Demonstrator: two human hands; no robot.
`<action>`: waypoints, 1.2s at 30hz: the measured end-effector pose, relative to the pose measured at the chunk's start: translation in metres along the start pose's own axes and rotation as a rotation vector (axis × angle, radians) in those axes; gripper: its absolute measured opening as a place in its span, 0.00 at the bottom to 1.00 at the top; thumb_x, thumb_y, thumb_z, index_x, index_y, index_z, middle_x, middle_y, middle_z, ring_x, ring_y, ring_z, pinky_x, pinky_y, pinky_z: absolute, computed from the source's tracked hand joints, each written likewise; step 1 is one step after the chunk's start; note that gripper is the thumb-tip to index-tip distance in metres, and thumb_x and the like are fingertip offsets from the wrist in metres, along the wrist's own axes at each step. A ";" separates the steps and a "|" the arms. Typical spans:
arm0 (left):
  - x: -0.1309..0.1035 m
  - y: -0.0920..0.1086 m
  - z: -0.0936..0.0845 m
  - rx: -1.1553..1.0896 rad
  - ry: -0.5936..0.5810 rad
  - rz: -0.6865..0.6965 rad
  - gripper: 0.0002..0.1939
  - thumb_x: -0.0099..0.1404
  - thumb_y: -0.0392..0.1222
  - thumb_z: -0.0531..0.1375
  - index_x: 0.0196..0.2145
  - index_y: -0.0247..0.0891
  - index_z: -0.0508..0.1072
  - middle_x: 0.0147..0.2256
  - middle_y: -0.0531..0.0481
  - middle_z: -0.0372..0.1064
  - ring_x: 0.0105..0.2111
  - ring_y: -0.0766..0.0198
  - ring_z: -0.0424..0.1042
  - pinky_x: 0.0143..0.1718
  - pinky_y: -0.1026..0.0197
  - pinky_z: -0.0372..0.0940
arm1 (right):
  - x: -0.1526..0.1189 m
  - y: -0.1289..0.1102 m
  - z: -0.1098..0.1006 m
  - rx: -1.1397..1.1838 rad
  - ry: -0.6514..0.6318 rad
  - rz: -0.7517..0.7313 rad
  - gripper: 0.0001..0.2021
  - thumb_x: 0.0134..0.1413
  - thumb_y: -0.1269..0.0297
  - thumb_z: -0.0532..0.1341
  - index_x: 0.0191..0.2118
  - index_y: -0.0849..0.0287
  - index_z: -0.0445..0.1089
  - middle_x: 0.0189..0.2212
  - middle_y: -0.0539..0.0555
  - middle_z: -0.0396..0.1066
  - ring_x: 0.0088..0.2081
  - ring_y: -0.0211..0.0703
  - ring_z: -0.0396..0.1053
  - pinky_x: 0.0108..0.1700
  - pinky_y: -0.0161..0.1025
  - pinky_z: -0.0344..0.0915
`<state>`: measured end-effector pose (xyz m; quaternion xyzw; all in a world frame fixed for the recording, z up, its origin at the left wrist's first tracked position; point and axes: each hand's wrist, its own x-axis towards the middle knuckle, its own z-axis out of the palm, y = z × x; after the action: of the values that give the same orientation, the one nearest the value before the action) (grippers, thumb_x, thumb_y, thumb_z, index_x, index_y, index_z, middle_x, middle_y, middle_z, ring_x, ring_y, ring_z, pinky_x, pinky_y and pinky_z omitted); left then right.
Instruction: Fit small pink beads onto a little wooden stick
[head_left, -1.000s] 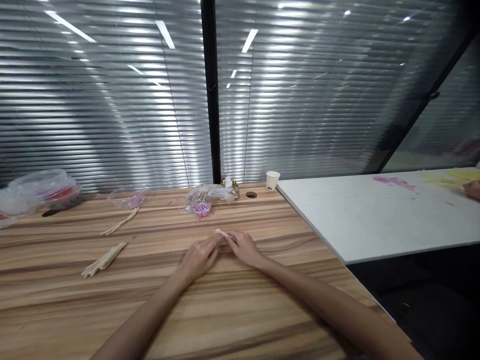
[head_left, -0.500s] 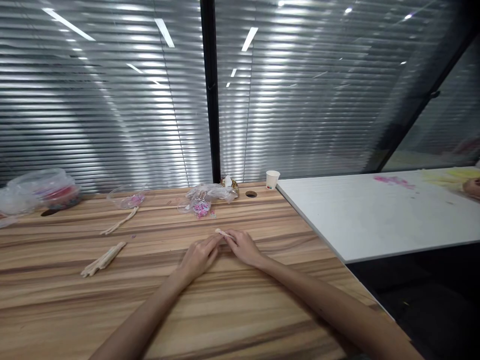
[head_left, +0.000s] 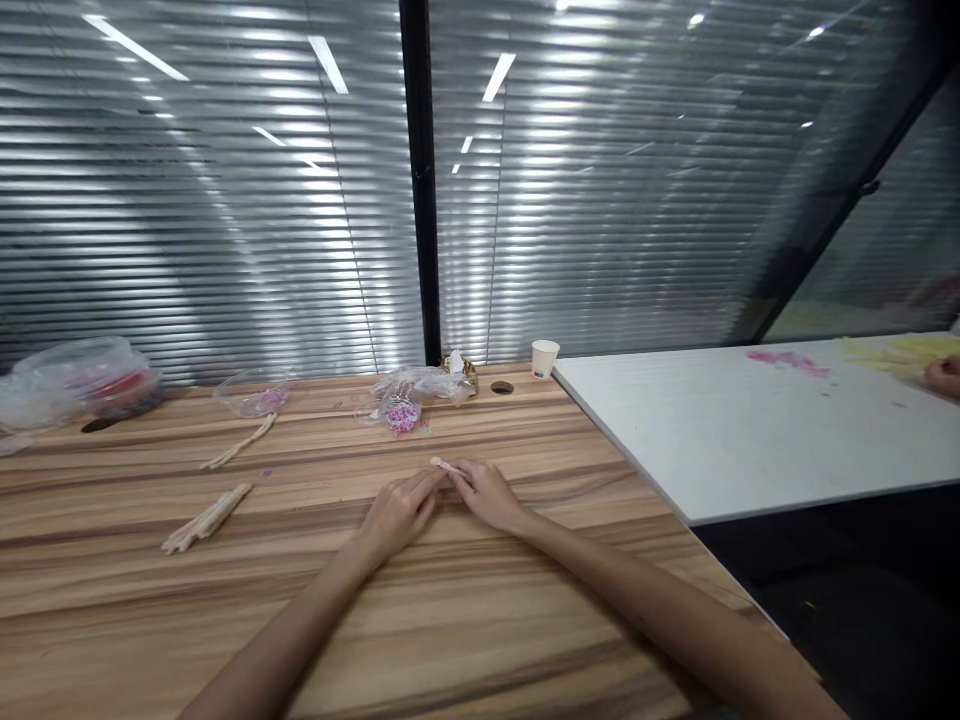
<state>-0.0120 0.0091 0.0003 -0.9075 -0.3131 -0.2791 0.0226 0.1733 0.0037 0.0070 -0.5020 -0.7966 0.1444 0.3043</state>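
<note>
My left hand (head_left: 397,512) and my right hand (head_left: 487,494) rest on the wooden table (head_left: 450,620), fingertips meeting over a small pale wooden stick (head_left: 442,464). Both pinch or press that stick against the tabletop; most of it is hidden under the fingers. Just beyond it lies a clear bag of small pink pieces (head_left: 403,412).
Two bundles of wooden sticks (head_left: 206,520) (head_left: 241,443) lie to the left. A clear dish with pink bits (head_left: 255,394) and a lidded plastic tub (head_left: 97,378) stand at the back left. A paper cup (head_left: 545,358) stands beside a white table (head_left: 750,430), where another person's hand (head_left: 943,376) shows.
</note>
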 end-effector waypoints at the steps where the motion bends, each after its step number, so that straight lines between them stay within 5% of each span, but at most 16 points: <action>1: 0.000 0.000 0.000 0.000 -0.003 -0.001 0.22 0.63 0.32 0.49 0.55 0.39 0.60 0.51 0.44 0.65 0.49 0.60 0.67 0.47 0.56 0.66 | 0.000 0.000 0.000 0.005 0.002 -0.001 0.14 0.61 0.64 0.48 0.41 0.56 0.70 0.35 0.52 0.74 0.35 0.40 0.71 0.37 0.32 0.61; 36: 0.001 0.002 -0.001 0.002 -0.047 -0.026 0.20 0.63 0.32 0.48 0.53 0.38 0.61 0.51 0.44 0.65 0.49 0.59 0.66 0.47 0.56 0.65 | 0.001 0.007 0.005 0.082 0.000 -0.018 0.14 0.60 0.64 0.49 0.42 0.56 0.71 0.36 0.53 0.74 0.36 0.41 0.70 0.38 0.33 0.60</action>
<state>-0.0113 0.0079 0.0021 -0.9096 -0.3256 -0.2579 0.0124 0.1748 0.0077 -0.0006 -0.4822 -0.7944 0.1742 0.3257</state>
